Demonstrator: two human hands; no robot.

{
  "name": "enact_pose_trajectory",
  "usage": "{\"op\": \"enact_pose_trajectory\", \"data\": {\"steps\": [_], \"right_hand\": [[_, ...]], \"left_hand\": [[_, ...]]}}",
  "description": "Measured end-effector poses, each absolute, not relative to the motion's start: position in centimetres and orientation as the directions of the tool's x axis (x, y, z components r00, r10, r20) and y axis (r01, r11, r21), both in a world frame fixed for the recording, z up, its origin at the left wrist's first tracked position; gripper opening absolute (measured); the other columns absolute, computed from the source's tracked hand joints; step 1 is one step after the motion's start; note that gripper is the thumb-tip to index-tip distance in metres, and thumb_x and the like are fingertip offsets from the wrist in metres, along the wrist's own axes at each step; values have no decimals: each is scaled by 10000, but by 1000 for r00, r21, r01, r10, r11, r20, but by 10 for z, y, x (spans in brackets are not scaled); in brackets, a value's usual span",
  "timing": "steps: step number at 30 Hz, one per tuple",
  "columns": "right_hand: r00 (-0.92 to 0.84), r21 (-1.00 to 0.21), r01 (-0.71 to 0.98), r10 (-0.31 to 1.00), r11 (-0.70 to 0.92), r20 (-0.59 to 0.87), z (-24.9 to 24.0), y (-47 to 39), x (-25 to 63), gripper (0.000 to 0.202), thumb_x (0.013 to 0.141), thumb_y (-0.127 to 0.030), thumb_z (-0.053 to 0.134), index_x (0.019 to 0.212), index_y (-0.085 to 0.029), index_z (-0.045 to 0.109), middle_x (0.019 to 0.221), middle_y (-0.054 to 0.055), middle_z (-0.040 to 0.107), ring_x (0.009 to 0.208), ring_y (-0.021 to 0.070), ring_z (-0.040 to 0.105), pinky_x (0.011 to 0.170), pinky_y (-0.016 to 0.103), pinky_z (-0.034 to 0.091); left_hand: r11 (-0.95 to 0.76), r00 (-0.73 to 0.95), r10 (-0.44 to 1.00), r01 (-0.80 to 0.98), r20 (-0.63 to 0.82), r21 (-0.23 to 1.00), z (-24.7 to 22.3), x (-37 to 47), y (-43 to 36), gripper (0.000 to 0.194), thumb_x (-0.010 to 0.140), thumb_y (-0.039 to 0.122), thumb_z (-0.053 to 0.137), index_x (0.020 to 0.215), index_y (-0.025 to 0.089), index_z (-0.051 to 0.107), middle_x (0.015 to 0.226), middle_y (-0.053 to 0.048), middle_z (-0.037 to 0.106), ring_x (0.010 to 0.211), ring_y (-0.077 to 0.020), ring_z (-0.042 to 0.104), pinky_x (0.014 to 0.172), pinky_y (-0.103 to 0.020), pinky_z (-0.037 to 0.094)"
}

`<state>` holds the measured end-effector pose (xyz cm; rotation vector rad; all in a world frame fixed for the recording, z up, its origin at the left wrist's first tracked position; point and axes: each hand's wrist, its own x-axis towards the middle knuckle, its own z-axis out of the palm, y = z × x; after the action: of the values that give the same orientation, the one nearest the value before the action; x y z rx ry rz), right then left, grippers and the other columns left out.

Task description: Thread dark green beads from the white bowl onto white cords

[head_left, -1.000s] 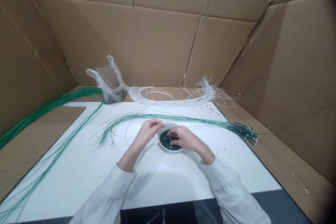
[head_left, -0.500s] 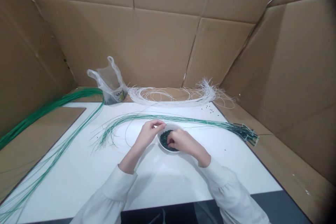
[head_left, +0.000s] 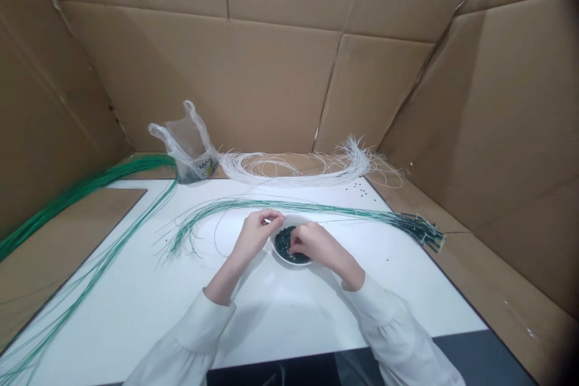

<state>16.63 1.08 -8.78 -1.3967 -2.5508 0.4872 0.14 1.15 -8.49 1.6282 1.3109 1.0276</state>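
Note:
A white bowl holding many small dark green beads stands on the white table, between my hands. My left hand is at the bowl's left rim, thumb and fingers pinched together; a thin strand curves near it, but what the fingertips hold is too small to make out. Reaching in from the right, my right hand has its fingers bent together among the beads, and its fingertips are partly hidden. Behind the bowl lies a long bundle of green strands, with dark beaded ends at the right.
A coil of white strands lies along the back beside a plastic bag. More green strands spread down the left side. Loose dark beads are scattered at the back right. Cardboard walls enclose the table.
The whole view has shifted very slightly. My right fingers have moved a little within the beads, while my left hand stays at the rim.

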Motion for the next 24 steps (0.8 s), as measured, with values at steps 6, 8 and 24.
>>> {"op": "enact_pose_trajectory", "data": {"steps": [6, 8, 24], "right_hand": [[-382, -664, 632, 906, 399, 181, -76, 13, 176, 101, 712, -218, 588, 676, -189, 677, 623, 13, 665, 577, 145, 593, 606, 248, 431], [-264, -823, 468, 940, 322, 218, -77, 15, 181, 100, 690, -254, 617, 692, -173, 676, 665, 29, 680, 613, 162, 620, 625, 266, 467], [-189, -944, -324, 973, 66, 132, -81, 15, 183, 100, 586, -212, 730, 668, -173, 687, 610, 9, 674, 551, 113, 618, 569, 227, 505]], "left_hand": [[-210, 78, 978, 419, 195, 884, -76, 6, 4, 177, 716, 284, 528, 718, 166, 660, 767, -27, 681, 673, -151, 568, 625, -242, 401], [-226, 62, 973, 417, 220, 880, -74, 7, 2, 179, 718, 295, 538, 718, 163, 659, 761, -28, 681, 651, -145, 558, 611, -240, 399], [-391, 94, 919, 356, 384, 849, -68, 15, -11, 127, 732, 245, 570, 719, 153, 655, 689, -19, 648, 506, -79, 430, 485, -198, 332]]}}
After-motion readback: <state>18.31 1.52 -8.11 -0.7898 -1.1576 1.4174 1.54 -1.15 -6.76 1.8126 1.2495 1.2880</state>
